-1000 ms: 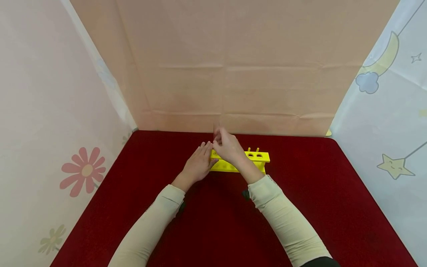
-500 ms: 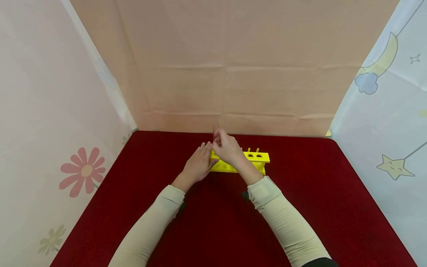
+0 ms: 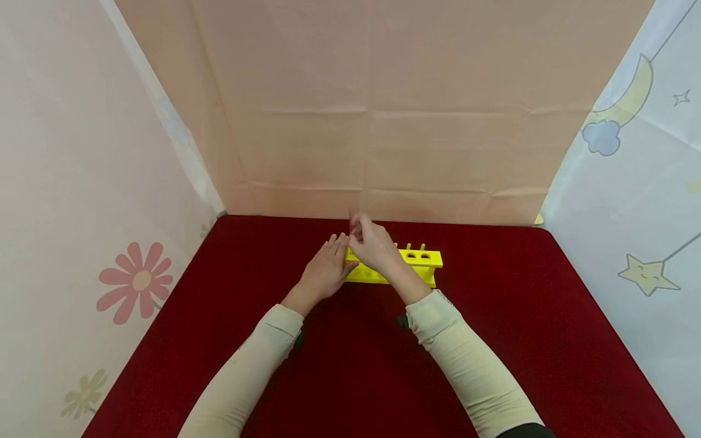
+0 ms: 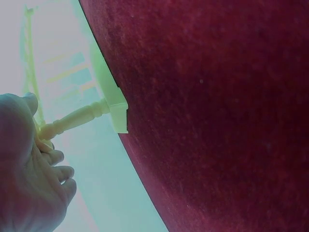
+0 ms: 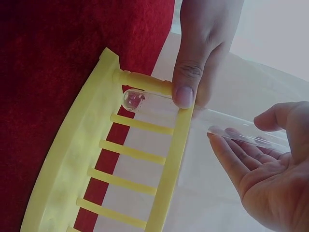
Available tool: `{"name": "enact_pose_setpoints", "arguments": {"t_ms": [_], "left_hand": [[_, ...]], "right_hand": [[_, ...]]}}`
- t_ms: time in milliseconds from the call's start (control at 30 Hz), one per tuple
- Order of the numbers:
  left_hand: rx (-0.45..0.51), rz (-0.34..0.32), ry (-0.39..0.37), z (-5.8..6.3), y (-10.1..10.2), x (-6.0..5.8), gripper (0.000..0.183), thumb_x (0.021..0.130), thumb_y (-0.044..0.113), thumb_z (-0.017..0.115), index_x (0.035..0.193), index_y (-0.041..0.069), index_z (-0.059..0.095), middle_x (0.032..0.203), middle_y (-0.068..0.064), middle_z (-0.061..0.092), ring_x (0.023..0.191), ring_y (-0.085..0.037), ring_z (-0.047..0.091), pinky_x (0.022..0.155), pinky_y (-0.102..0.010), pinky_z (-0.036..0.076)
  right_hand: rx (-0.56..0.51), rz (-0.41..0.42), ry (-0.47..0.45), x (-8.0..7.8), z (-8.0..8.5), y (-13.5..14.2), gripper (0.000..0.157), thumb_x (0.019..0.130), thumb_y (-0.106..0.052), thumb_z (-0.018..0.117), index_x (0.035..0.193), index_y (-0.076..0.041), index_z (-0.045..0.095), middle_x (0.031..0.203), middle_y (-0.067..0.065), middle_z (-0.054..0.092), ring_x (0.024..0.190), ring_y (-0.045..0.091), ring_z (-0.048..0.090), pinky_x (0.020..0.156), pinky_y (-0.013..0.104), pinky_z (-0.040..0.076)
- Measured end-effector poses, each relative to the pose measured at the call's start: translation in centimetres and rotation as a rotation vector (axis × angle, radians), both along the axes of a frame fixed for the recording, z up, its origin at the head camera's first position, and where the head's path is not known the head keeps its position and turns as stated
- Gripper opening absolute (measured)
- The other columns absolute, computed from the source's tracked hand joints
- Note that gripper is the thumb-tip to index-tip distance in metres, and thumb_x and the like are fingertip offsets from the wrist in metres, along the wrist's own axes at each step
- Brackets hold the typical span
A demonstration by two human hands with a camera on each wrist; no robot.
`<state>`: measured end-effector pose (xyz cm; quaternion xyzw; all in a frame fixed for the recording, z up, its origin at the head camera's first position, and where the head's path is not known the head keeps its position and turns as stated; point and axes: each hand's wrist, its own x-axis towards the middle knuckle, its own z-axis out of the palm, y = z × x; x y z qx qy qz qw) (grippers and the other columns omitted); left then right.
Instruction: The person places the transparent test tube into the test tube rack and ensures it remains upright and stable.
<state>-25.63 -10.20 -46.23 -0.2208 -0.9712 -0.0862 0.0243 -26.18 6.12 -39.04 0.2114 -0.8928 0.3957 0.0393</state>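
A yellow test tube rack point(image 3: 427, 259) stands near the back of the table. My left hand point(image 3: 323, 267) grips its left end, thumb on the front of the upper bar and the other fingers on the far side. The left wrist view shows that hand point(image 4: 24, 164) at the top of the end post of the rack point(image 4: 79, 117). A clear test tube point(image 5: 133, 100) passes through the end hole, its rounded bottom close to the base. My right hand point(image 5: 270, 179) holds the tube's upper part between thumb and fingers; in the head view, the right hand point(image 3: 375, 243) covers the rack's middle.
Dark red cloth point(image 3: 350, 365) covers the table. A tan sheet point(image 3: 367, 121) hangs behind its back edge, and pale patterned sheets point(image 3: 55, 182) stand at the sides. Short yellow pegs point(image 3: 422, 247) stick up along the back of the rack.
Both hands stay almost where they were. The right hand has shifted very slightly, uncovering one more peg, and the tube's top looks a little lower.
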Motion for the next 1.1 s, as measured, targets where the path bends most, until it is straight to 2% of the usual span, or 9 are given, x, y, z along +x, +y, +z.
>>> {"name": "enact_pose_setpoints", "arguments": {"t_ms": [667,933,1100], "left_hand": [[0.008,0.001,-0.001,0.02,0.09,0.03,0.074,0.108,0.052,0.029,0.162,0.004,0.014,0.169,-0.014,0.017,0.155,-0.034,0.017,0.126,-0.042,0.013],[0.013,-0.006,0.01,-0.11,0.06,-0.01,0.073,0.108,0.051,0.031,0.162,0.004,0.016,0.168,-0.014,0.018,0.155,-0.034,0.018,0.126,-0.043,0.014],[0.018,-0.015,0.019,-0.15,0.06,-0.02,0.072,0.109,0.05,0.03,0.162,0.003,0.016,0.167,-0.017,0.02,0.154,-0.035,0.019,0.126,-0.043,0.014]], "right_hand": [[0.048,-0.018,-0.001,-0.05,-0.3,-0.09,0.024,0.098,-0.012,0.062,0.119,-0.008,0.05,0.103,0.009,0.067,0.084,0.022,0.064,0.071,0.032,0.057],[0.052,-0.005,-0.005,-0.03,-0.41,-0.1,0.024,0.098,-0.011,0.062,0.118,-0.007,0.05,0.105,0.011,0.068,0.091,0.023,0.066,0.076,0.035,0.058],[0.057,-0.007,-0.001,-0.11,-0.57,-0.08,0.023,0.098,-0.012,0.062,0.118,-0.008,0.05,0.104,0.01,0.068,0.089,0.023,0.066,0.075,0.035,0.058]]}}
